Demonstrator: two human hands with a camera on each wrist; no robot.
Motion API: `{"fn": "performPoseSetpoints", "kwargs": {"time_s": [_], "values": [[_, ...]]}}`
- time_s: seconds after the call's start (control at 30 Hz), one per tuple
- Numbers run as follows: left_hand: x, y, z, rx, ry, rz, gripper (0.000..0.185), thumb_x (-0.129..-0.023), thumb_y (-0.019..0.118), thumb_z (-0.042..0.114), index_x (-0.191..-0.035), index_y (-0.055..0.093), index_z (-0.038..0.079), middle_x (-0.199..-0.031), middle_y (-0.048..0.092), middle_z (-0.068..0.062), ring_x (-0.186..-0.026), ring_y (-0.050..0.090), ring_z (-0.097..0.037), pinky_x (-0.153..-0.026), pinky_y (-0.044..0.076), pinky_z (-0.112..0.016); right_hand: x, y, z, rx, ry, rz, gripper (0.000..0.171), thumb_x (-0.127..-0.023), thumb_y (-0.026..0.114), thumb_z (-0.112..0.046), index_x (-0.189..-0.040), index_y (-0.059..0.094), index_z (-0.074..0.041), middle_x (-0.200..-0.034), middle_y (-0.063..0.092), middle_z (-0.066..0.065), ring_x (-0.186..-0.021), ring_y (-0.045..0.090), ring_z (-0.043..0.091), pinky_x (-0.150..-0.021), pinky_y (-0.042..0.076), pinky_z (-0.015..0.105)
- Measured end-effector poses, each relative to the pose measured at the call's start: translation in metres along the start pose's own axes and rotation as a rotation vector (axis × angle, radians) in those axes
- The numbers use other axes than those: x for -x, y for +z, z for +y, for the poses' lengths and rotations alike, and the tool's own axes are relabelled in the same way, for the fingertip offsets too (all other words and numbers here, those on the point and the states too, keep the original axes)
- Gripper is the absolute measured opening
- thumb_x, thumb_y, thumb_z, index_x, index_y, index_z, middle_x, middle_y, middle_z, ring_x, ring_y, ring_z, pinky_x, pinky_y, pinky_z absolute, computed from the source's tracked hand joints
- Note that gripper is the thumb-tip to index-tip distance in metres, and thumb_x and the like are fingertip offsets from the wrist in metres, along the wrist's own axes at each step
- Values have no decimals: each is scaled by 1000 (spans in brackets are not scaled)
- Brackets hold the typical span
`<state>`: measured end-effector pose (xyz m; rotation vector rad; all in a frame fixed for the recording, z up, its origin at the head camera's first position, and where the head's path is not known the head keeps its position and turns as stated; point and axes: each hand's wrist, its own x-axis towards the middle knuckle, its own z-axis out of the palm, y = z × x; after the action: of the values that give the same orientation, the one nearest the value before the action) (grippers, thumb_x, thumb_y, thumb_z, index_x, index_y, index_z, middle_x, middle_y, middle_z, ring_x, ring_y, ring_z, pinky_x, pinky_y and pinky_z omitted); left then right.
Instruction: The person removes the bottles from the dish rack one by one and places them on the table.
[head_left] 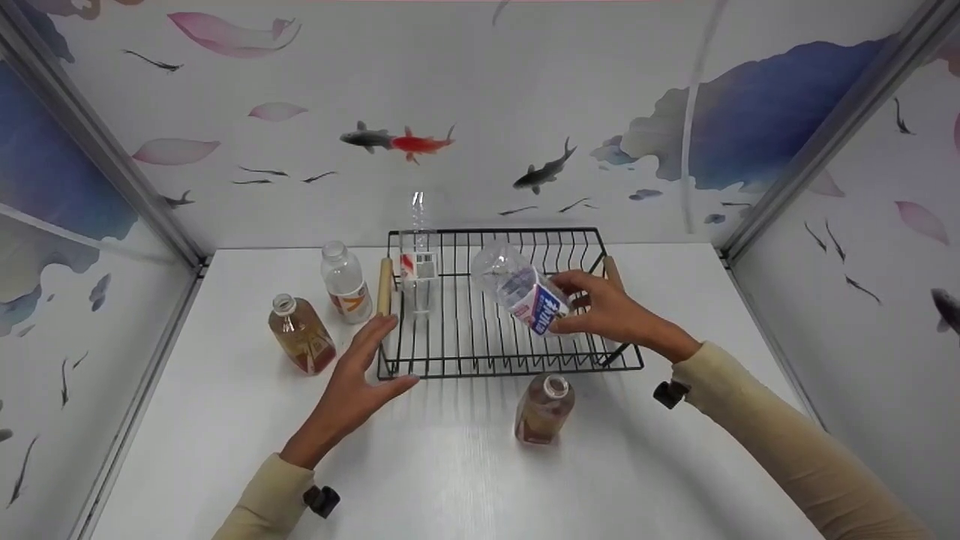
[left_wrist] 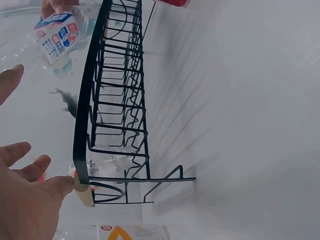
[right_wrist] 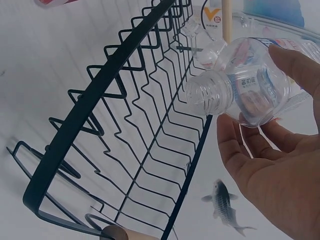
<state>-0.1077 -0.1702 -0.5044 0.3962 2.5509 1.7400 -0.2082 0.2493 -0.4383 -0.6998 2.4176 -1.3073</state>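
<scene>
Head view: right hand [head_left: 611, 311] grips capless clear bottle [head_left: 525, 292], tilted above wire rack [head_left: 510, 360], neck toward rack's right side. Left hand [head_left: 360, 382], fingers spread, holding nothing, rests at rack's front-left corner. Step looks like racking bottle; next move likely needs lowering between wires.

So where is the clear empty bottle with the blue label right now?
In the head view, the blue-labelled bottle is tilted in the right hand, above the right half of the black wire rack.

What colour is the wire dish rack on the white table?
Black wire dish rack, clearest in the head view.
</scene>
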Motion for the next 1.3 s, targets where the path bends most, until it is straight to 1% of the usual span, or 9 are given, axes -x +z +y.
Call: {"fn": "performPoseSetpoints", "kwargs": {"time_s": [0.13,0.37,0.53,0.57,0.73,0.8,0.97,1.13,1.3], "values": [[-1,4,9,-13,34,-14,91,-92,93,24,-169,45,11,-179,30,-16,-166,25,-41,-127,33,-67,2,1,-3,7,0,-11,72,-90,91,-13,-153,58,-3,-139,64,14,-127,61,33,-111,54,57],[-7,8,18,-50,113,-56,91,-92,93,27,-168,46,12,-175,38,-13,-164,31,-38,-128,33,-66,4,2,-10,59,-20,3,75,-89,92,-10,-154,57,1,-141,65,17,-126,63,36,-110,54,57],[-11,11,24,-59,105,-102,90,-94,92,30,-169,45,14,-174,40,-15,-162,35,-38,-127,34,-67,6,5,-14,107,-43,8,72,-88,93,-11,-152,61,-3,-139,67,13,-123,64,34,-108,55,58],[-12,11,25,-60,104,-111,90,-94,91,30,-169,45,14,-174,40,-16,-163,34,-38,-127,34,-67,7,6,-15,121,-48,11,72,-88,93,-13,-152,61,-4,-138,67,12,-123,65,33,-112,50,59],[-17,14,31,-73,110,-138,91,-93,92,28,-170,44,16,-174,39,-17,-163,34,-36,-127,34,-67,8,10,-18,163,-66,7,72,-87,93,-13,-152,62,-6,-137,68,9,-122,65,30,-110,52,58],[-18,15,32,-83,118,-139,91,-93,93,27,-169,45,16,-173,41,-17,-162,35,-37,-127,34,-68,9,11,-20,160,-71,-1,72,-87,92,-11,-152,62,-5,-137,67,10,-122,65,30,-102,58,55],[-22,19,36,-95,129,-160,92,-93,93,29,-169,44,13,-173,41,-17,-162,35,-39,-126,34,-70,9,13,-26,176,-91,-9,69,-86,92,-8,-149,64,-7,-135,67,10,-119,64,28,-96,59,47],[-25,21,36,-101,127,-184,92,-93,92,31,-169,44,10,-173,40,-19,-162,34,-41,-125,34,-70,9,15,-29,202,-128,-22,66,-86,93,-7,-147,65,-6,-135,67,10,-118,64,28,-98,58,49],[-26,22,36,-97,120,-204,92,-94,92,31,-169,43,11,-173,39,-18,-163,33,-39,-127,34,-67,10,17,-32,223,-111,-41,67,-88,92,-10,-149,64,-6,-138,65,11,-119,63,29,-100,58,51]]}}
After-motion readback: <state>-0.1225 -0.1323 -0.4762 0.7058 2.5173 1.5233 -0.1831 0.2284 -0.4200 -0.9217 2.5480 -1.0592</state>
